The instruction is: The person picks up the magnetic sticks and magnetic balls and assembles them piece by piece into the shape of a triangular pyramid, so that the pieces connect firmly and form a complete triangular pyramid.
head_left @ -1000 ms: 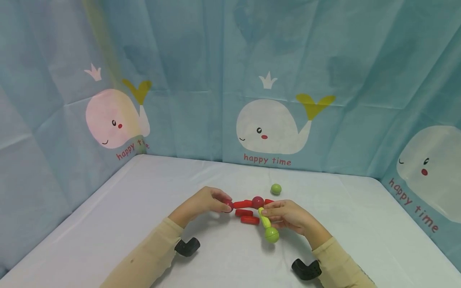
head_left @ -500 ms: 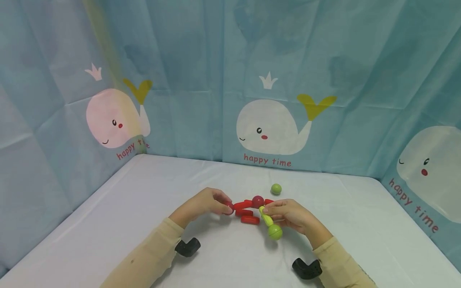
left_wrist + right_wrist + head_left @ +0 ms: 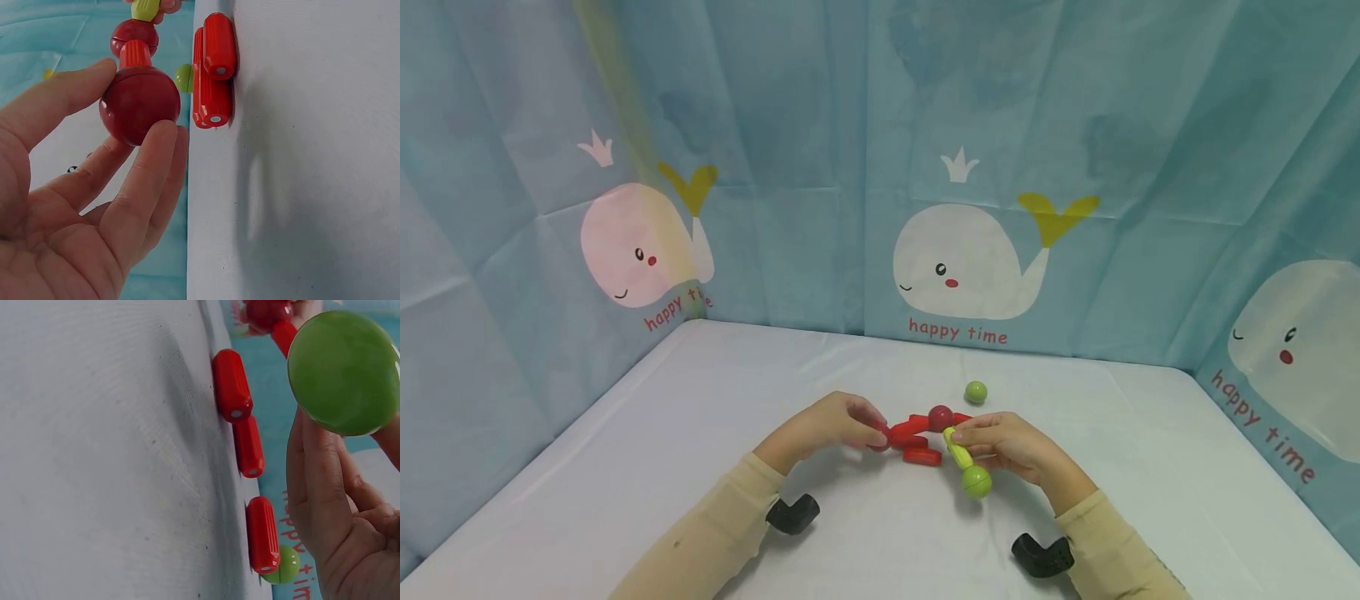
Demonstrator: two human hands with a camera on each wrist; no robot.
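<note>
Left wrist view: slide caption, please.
Left hand holds a dark red ball; loose red rods lie on the white tabletop.

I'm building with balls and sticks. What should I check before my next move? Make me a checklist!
1. Left hand has the end red ball: ok, fingers are around it.
2. Right hand has the yellow-green stick: ok, it's pinched.
3. Big green ball sits on that stick's end: ok.
4. Every join is tight: cannot tell; pictures don't show how firmly things stick.
5. Loose red sticks out of the way: not ok, three lie on the table close by.
6. Spare green ball joined on: not ok, it sits alone at the back.
</note>
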